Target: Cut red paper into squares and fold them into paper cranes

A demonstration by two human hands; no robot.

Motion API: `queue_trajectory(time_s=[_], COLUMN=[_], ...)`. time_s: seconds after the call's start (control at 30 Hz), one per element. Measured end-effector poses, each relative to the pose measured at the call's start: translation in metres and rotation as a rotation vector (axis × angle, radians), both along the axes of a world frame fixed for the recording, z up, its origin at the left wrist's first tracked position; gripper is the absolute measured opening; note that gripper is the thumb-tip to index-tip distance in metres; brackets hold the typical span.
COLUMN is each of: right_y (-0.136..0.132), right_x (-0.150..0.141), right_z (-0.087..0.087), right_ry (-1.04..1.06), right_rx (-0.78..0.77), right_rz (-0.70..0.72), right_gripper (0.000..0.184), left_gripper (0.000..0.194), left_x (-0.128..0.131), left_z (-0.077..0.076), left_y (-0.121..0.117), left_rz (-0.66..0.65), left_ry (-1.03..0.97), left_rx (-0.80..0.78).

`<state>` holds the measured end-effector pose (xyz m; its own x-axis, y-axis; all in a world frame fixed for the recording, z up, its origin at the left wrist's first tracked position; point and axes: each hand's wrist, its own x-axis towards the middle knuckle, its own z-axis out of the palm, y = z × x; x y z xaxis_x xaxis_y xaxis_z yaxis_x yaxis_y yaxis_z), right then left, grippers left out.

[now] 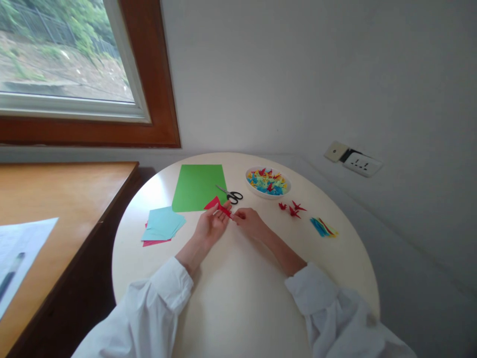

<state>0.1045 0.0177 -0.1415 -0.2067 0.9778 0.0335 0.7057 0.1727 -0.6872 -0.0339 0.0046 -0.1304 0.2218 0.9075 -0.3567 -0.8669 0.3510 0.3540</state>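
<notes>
My left hand [210,226] and my right hand [249,222] meet near the middle of the round white table [238,298]. Both pinch a small folded piece of red paper [218,205] between their fingertips. The left hand's fingers press along the paper's lower edge. My right hand's thumb and forefinger close on its right tip. Black-handled scissors [230,194] lie just beyond the paper, partly on a green sheet [197,186].
A white bowl of small coloured paper cranes [268,182] stands at the back right. Three red cranes [293,208] and a fan of coloured strips [323,227] lie right of my hands. Light blue sheets over a red one [162,224] sit left. A wooden desk [52,209] adjoins the table.
</notes>
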Motion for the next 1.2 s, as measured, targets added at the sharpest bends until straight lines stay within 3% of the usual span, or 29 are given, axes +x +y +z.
queue_trajectory(time_s=[0.13, 0.23, 0.43, 0.53, 0.63, 0.9, 1.2], right_y=[-0.009, -0.019, -0.042, -0.052, -0.058, -0.063, -0.063], right_x=[0.007, 0.032, 0.135, 0.187, 0.219, 0.234, 0.236], right_z=[0.005, 0.015, 0.032, 0.034, 0.029, 0.008, 0.01], right_ry=[0.043, 0.044, -0.018, -0.049, -0.077, -0.15, -0.292], right_rx=[0.044, 0.09, 0.171, 0.168, 0.132, -0.016, -0.083], right_rz=[-0.02, -0.082, -0.435, -0.608, -0.705, -0.753, -0.736], right_gripper=[0.024, 0.021, 0.026, 0.026, 0.025, 0.021, 0.031], left_gripper=[0.016, 0.019, 0.019, 0.02, 0.021, 0.023, 0.022], left_x=[0.0, -0.001, -0.001, 0.0, -0.001, -0.003, -0.003], left_z=[0.001, -0.002, -0.001, 0.001, 0.001, 0.001, 0.0], left_y=[-0.001, 0.0, 0.001, 0.0, 0.0, 0.0, 0.001], left_rz=[-0.027, -0.005, 0.028, 0.015, 0.013, -0.004, -0.01], left_ry=[0.013, 0.049, 0.132, 0.16, 0.172, 0.189, 0.202], left_rx=[0.02, 0.015, -0.006, -0.028, -0.022, -0.031, -0.008])
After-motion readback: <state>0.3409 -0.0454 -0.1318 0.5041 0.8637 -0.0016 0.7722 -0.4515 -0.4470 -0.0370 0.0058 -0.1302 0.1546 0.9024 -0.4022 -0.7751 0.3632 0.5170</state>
